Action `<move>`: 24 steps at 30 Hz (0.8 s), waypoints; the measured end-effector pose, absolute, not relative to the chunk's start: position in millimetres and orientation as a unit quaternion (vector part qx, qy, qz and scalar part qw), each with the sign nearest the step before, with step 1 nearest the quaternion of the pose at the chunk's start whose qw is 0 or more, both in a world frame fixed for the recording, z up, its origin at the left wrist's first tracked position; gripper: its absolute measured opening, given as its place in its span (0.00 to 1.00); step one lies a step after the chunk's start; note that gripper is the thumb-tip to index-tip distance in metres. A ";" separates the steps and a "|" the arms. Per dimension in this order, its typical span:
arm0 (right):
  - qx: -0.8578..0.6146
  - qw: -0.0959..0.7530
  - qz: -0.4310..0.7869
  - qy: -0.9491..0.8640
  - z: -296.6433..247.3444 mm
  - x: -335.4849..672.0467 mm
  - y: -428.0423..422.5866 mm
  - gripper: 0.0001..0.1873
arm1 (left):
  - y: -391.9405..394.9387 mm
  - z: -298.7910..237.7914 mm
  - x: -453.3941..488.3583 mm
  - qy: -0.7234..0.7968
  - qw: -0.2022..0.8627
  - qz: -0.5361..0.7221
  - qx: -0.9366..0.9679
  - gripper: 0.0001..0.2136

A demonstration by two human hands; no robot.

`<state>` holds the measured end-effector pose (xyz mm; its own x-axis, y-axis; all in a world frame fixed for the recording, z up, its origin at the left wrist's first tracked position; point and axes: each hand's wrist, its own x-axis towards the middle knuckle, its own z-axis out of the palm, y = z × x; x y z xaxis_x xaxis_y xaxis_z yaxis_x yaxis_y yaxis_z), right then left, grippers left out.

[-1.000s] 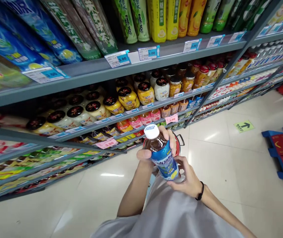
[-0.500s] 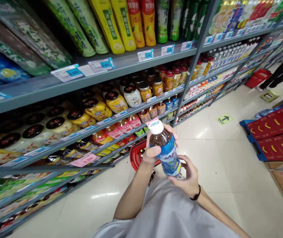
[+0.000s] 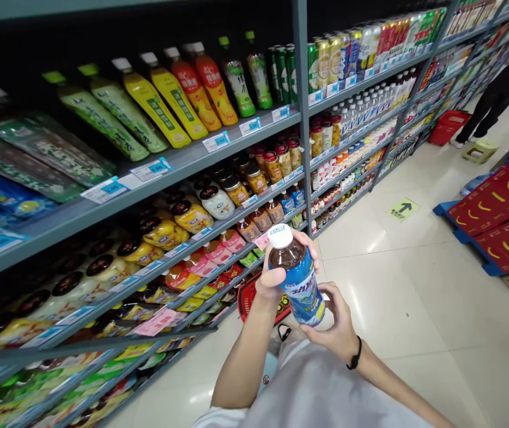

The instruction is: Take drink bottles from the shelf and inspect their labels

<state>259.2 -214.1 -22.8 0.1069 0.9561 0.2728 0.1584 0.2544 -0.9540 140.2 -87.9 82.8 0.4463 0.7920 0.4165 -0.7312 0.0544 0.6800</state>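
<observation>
A drink bottle with a white cap, dark liquid and a blue label is tilted in front of my body. My left hand is wrapped round its upper part, thumb across the near side and fingers behind. Near the base, my right hand holds the bottle between thumb and fingers; a black band circles that wrist. Below and behind the bottle, a red basket is on the floor beside the shelves, partly covered by my left hand and the bottle.
Shelves of bottles, jars and cans run along the left into the distance. Stacked red boxes rest on a blue pallet at right. Farther off stand a person, a red basket and a small stool.
The view has tilted up and shifted, showing the upper-shelf bottles up to their caps. Both hands keep their hold on the bottle, which stays almost in place in the view.
</observation>
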 end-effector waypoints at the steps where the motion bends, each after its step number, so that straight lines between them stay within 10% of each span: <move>1: -0.492 0.554 0.354 -0.570 -22.0 264.7 -215.4 0.36 | -89.2 82.6 145.6 0.031 0.727 0.524 0.442 0.24; 17: -0.419 0.647 0.337 -0.541 -20.1 329.1 -242.1 0.40 | -122.9 103.1 224.1 0.104 0.701 0.536 0.460 0.29; 24: -0.287 0.655 0.518 -0.470 -11.6 337.4 -238.5 0.39 | -129.5 105.0 231.4 0.116 0.746 0.511 0.411 0.34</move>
